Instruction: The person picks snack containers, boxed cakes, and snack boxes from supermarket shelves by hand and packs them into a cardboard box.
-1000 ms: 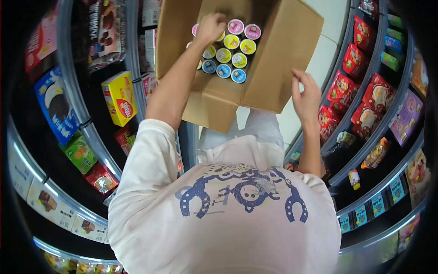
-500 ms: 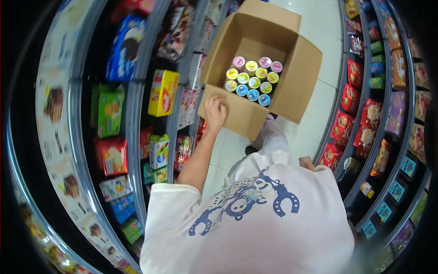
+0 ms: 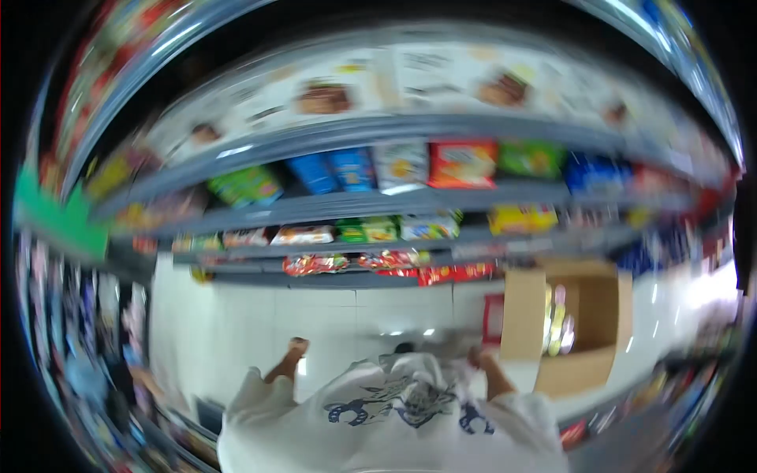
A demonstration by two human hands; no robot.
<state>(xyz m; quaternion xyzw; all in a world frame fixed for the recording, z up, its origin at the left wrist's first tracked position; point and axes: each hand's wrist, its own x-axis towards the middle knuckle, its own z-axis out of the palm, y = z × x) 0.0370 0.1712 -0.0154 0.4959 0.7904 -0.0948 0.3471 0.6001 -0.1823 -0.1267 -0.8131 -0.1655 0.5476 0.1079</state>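
Cardboard box (image 3: 597,315) spreads its flaps (image 3: 574,375), floor (image 3: 236,319) stretching leftward; hands (image 3: 297,346) look empty, finger opening unclear.

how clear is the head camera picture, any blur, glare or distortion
Head view: streaky blur smears the packets; shelf edges bow with lens distortion; corners go black; glare washes out the far right; bright reflections dot the floor; cups in the cardboard box are too blurred to read.

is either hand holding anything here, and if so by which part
Nothing is visibly held: the left hand and right hand look empty, though blur keeps this from being certain. Neither visibly grips the cardboard box.
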